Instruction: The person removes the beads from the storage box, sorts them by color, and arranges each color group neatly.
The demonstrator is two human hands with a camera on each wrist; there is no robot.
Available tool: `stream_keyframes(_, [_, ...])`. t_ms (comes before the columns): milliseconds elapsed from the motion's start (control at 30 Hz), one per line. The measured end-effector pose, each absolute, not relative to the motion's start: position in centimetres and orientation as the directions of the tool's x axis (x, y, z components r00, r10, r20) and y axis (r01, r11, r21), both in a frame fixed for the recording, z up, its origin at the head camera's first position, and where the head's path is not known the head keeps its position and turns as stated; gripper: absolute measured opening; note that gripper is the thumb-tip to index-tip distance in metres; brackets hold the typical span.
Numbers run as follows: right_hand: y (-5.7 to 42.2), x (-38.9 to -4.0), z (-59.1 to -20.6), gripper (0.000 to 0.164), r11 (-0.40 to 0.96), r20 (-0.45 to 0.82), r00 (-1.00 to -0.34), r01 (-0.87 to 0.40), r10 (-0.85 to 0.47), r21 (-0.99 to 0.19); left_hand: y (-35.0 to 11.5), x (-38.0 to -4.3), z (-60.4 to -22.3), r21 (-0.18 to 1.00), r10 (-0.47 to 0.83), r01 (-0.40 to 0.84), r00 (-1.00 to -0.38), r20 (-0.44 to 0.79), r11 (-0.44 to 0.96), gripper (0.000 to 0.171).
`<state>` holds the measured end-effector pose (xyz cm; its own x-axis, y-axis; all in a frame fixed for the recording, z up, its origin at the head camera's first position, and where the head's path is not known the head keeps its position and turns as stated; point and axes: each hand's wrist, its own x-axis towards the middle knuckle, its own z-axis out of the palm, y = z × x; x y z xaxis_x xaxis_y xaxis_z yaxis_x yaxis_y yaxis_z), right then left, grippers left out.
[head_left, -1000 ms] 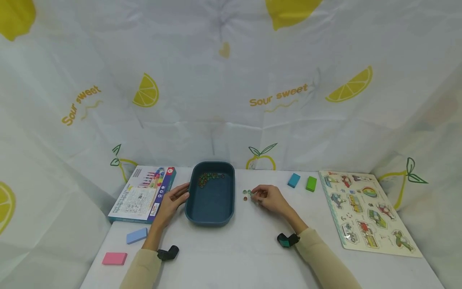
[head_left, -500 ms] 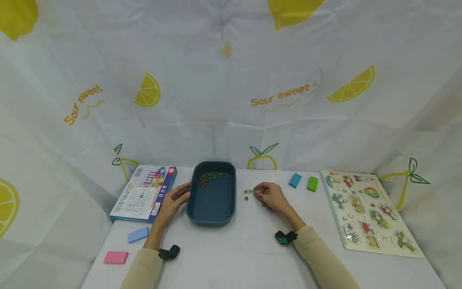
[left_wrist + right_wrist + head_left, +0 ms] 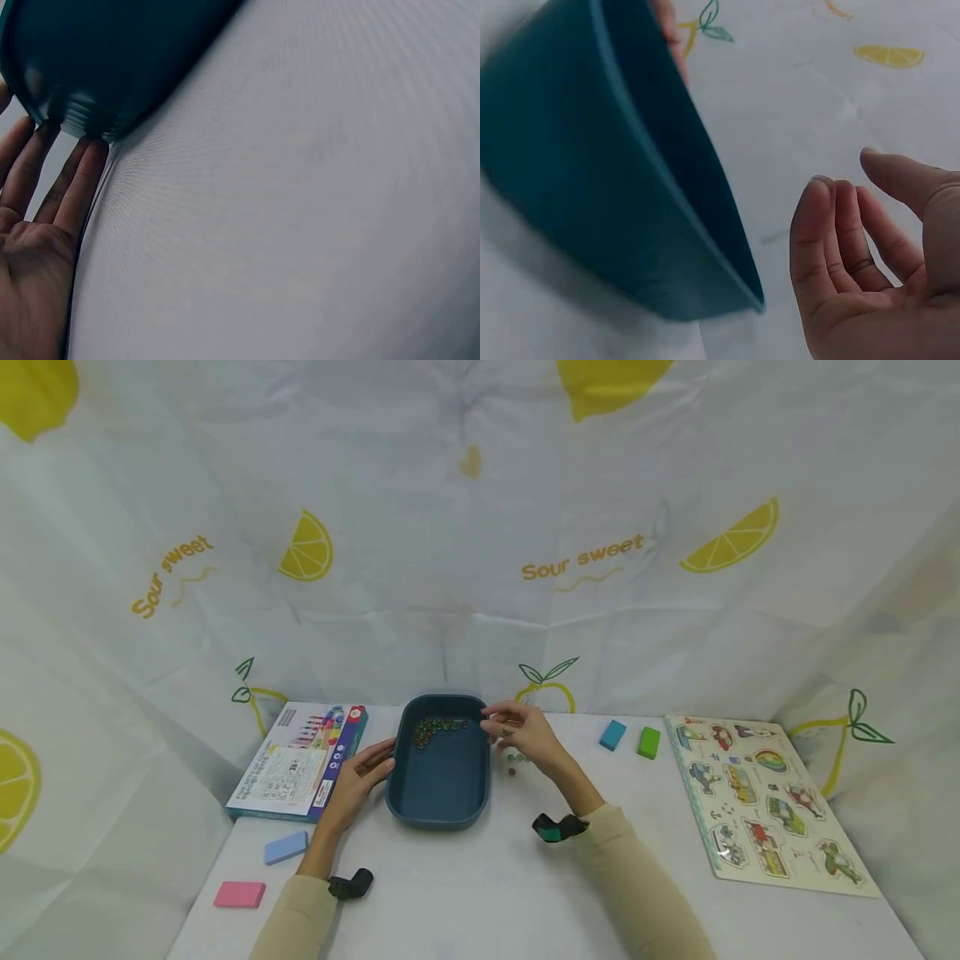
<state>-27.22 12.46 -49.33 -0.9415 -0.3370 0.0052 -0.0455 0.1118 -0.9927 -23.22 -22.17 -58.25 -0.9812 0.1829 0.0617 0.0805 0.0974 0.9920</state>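
Observation:
A dark blue-green tray (image 3: pixel 438 789) stands on the white table, with several small reddish and green marbles (image 3: pixel 431 728) gathered at its far end. My left hand (image 3: pixel 358 781) rests its extended fingertips against the tray's left side; the left wrist view shows these fingers touching its outer wall. At the tray's right rim is my right hand (image 3: pixel 525 731), its fingers loosely bent. In the right wrist view the thumb (image 3: pixel 900 176) stands apart from the fingers, and nothing shows between them. Green marbles (image 3: pixel 512 758) and a reddish marble (image 3: pixel 512 772) lie under and beside this hand.
A boxed set (image 3: pixel 300 760) lies left of the tray, with a light blue block (image 3: pixel 286 848) and a pink block (image 3: pixel 239 895) nearer. To the right are a blue block (image 3: pixel 612 735), a green block (image 3: pixel 648 742) and a picture puzzle board (image 3: pixel 772 810). A lemon-print curtain hangs behind.
My right hand has moved left and away from me, from beside the loose marbles to the tray's right rim. The left hand stays at the tray's side.

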Motion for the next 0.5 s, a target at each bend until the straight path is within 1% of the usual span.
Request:
stream_keyframes(100, [9.0, -28.3, -48.7, 0.044, 0.008, 0.012, -0.919, -0.016, -0.394, -1.0, -22.2, -23.3, -58.3, 0.993, 0.185, 0.075, -0.981, 0.058, 0.087, 0.052])
stream_keyframes(200, [5.8, -29.5, -49.3, 0.043, 0.009, -0.01, -0.914, 0.007, -0.406, -1.0, -22.1, -23.4, -58.4, 0.995, 0.186, 0.073, -0.981, 0.058, 0.074, 0.051])
stream_keyframes(333, [2.8, -30.3, -51.0, 0.035, 0.132, -0.107, -0.928, 0.064, -0.358, -0.989, -22.1, -23.4, -58.4, 0.994, 0.192, 0.072, -0.98, 0.056, 0.077, 0.051])
stream_keyframes(433, [1.5, -30.4, -52.0, 0.028, 0.252, -0.176, -0.945, 0.105, -0.276, -0.962, -22.2, -23.3, -58.3, 0.994, 0.191, 0.07, -0.98, 0.053, 0.082, 0.051])
stream_keyframes(500, [0.9, -30.3, -52.4, 0.024, 0.317, -0.192, -0.954, 0.113, -0.231, -0.942, -22.2, -23.3, -58.3, 0.994, 0.188, 0.074, -0.981, 0.057, 0.084, 0.051])
